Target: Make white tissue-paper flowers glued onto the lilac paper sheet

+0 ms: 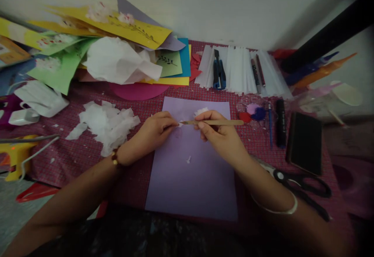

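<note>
A purple sheet of paper (193,186) lies in front of me, with a faint drawn circle near its upper middle. My right hand (217,132) grips a thin wooden stick (230,123), held level and pointing left. Its tip meets a small white paper piece (181,123) over the sheet. The fingertips of my left hand (159,130) are pinched at that same piece. Behind my right fingers, a white paper clump (201,111) rests partly hidden on the sheet. Lower down lies a tiny white scrap (188,159).
Torn white tissue pieces (108,122) are heaped at left, near a yellow glue gun (20,157). Scissors (295,181), a black phone-like slab (305,142), a marker (281,124) and a paint palette (253,112) lie right. Glue sticks (239,70) and decorated cards (140,29) are behind.
</note>
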Demonstrator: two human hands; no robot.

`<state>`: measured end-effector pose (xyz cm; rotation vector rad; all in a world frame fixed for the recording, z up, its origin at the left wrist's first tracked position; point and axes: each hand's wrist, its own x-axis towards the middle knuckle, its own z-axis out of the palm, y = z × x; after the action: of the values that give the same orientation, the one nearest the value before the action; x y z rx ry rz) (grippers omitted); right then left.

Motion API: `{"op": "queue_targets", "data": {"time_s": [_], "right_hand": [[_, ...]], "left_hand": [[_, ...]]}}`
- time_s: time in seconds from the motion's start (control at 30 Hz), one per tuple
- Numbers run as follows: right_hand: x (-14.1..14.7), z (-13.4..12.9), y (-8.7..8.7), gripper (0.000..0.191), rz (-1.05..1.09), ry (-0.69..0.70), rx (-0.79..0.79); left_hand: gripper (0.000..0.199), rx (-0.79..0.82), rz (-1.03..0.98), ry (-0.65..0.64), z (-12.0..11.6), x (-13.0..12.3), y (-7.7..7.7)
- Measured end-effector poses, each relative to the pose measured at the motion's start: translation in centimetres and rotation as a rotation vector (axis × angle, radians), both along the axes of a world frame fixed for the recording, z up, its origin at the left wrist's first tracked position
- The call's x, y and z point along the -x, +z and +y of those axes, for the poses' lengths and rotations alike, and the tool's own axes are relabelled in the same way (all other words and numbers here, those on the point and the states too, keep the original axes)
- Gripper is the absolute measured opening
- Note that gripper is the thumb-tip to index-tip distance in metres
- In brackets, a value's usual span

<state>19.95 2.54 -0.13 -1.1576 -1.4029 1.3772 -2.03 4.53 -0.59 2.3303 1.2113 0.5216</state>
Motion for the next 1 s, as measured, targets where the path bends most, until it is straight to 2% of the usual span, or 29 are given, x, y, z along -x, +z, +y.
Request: {"op": "queue_targets", "data": {"time_s": [0.33,0.5,0.67,0.73,0.9,1.0], "right_hand": [[0.4,0.4,-0.6,0.015,-0.191,-0.054,-0.241],[0.0,1.2,0.9,0.023,-0.213,-0.044,-0.201],[0.1,2.8,1.9,0.021,-0.365,0.010,-0.247],[0.5,3.4,1.7,0.020,-0.340,-0.006,-0.236],[1.5,4.0,0.7,0.016,-0.107,-0.059,-0.084],[1.8,4.2,0.1,0.017,-0.074,-0.043,-0.040]], "left_hand": [[0.014,-0.014,0.002,0.026,0.1,0.1,-0.5],[0.015,-0.085,-0.008,-0.005,0.2,0.1,-1.0],[0.019,-0.147,-0.042,-0.052,0.2,0.4,-1.5],[0.020,-0.155,-0.046,-0.054,0.3,0.5,-1.5],[0.020,-0.140,-0.028,-0.050,0.3,0.5,-1.6],[0.020,-0.140,-0.027,-0.048,0.3,0.5,-1.6]]}}
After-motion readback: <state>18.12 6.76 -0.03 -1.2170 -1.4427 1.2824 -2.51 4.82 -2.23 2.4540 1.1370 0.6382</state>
